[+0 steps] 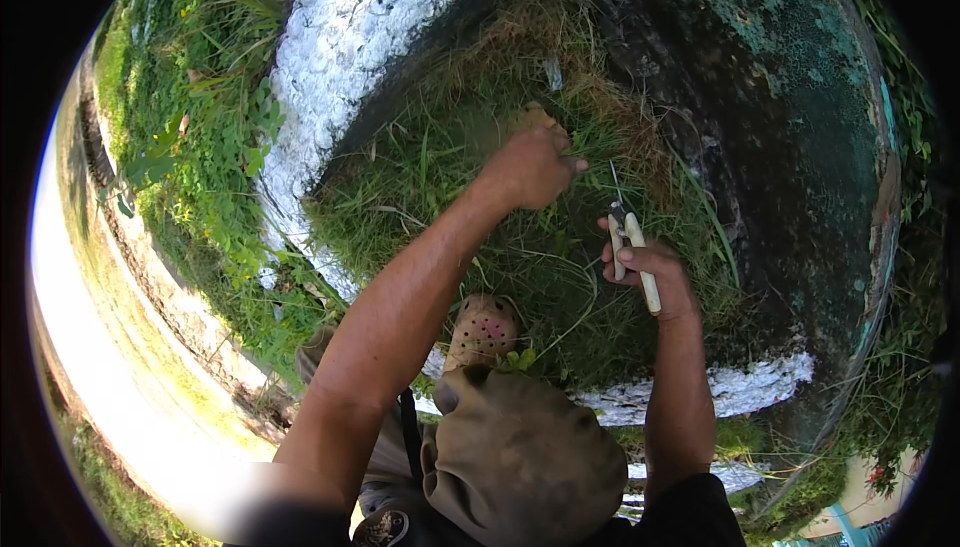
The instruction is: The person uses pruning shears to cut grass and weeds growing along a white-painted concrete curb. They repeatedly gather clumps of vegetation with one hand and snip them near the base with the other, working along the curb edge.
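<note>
Pruning shears [632, 247] with pale handles lie in my right hand [651, 266], the narrow blade pointing up and away from me. My left hand [541, 166] is bent over the grass [420, 164] ahead and to the left of the shears, its fingers curled. Whether grass is pinched in those fingers cannot be made out. A yellowish-brown leaf or scrap [536, 118] shows just beyond the left hand. Drier brown grass [600, 89] lies farther up.
A rough white-painted stone border [337, 44] curves along the left, and another white edge [742, 389] runs near my knee. On the right rises a dark wall with peeling green paint [810, 119]. My perforated clog [484, 329] rests in the grass. Leafy plants [195, 194] grow outside the border.
</note>
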`<state>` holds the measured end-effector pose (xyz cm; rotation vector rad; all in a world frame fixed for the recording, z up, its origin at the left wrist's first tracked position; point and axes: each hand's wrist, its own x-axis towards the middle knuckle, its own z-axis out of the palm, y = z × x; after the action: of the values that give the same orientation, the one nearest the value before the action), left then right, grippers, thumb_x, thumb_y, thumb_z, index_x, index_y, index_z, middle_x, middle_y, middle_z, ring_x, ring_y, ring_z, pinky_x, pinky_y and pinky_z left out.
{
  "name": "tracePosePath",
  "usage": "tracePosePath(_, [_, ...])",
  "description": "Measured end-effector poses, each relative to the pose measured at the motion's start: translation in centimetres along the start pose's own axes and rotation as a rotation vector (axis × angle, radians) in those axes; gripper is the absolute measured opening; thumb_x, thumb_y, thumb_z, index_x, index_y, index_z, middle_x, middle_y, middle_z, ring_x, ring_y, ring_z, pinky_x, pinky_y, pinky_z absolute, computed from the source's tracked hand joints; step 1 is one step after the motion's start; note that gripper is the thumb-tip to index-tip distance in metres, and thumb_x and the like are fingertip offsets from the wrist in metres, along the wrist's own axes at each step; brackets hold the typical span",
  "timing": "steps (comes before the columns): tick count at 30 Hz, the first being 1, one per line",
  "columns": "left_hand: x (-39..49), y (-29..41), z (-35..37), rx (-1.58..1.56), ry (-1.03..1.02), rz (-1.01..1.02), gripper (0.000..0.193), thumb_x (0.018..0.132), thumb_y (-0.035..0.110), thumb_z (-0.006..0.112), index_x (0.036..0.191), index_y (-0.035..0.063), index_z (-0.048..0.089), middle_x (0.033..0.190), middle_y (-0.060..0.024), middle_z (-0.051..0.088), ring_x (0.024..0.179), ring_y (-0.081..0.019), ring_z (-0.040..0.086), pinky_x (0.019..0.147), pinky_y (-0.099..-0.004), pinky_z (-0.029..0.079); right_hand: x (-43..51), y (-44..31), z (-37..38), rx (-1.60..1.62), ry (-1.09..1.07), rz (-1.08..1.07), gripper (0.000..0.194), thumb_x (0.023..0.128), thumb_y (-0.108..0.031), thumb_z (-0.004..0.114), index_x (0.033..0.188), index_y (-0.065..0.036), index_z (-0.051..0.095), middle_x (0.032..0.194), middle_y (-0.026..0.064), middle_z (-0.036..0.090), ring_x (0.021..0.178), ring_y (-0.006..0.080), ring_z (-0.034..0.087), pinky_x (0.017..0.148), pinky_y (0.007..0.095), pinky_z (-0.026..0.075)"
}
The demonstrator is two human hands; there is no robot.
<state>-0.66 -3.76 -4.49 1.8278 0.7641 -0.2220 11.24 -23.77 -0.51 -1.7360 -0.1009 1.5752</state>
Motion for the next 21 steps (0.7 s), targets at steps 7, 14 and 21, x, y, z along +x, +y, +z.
tracePosePath(7, [0.1,-0.1,0.1,0.002,-0.025,-0.055,0.043,0.089,0.034,0.059,0.112,-0.0026,0.064,0.106,-0.0252,0.065,0.103,-0.0394,0.061,0.092,-0.0445,0.047,3.0,-1.6,0.3,-0.137,0.056,0.014,0.052,0.071,-0.015,0.072,0.118,0.004,0.058,0.078,0.0033,0.059,0.059,0.0112,0.055,0.064,0.0288,0.048])
tracePosePath(14, [0.3,-0.9,-0.7,0.017,-0.033,-0.072,0.045,0.09,0.034,0.057,0.118,-0.0013,0.063,0.111,-0.0247,0.063,0.106,-0.0381,0.06,0.095,-0.0434,0.046,1.0,-1.3,0.0,-0.167,0.034,-0.064,0.039,0.07,-0.013,0.073,0.104,0.002,0.061,0.081,0.0032,0.061,0.07,0.0123,0.057,0.069,0.0276,0.045])
tracePosePath(21, [0.4,-2.3,0.1,-0.027,0.094,0.005,0.04,0.091,0.033,0.061,0.095,-0.0063,0.065,0.08,-0.0205,0.067,0.082,-0.0301,0.067,0.081,-0.0432,0.048,0.6,-3.5,0.5,-0.082,-0.002,-0.073,0.032,0.068,-0.02,0.076,0.092,-0.001,0.067,0.082,0.0019,0.062,0.079,0.0119,0.056,0.077,0.0258,0.041])
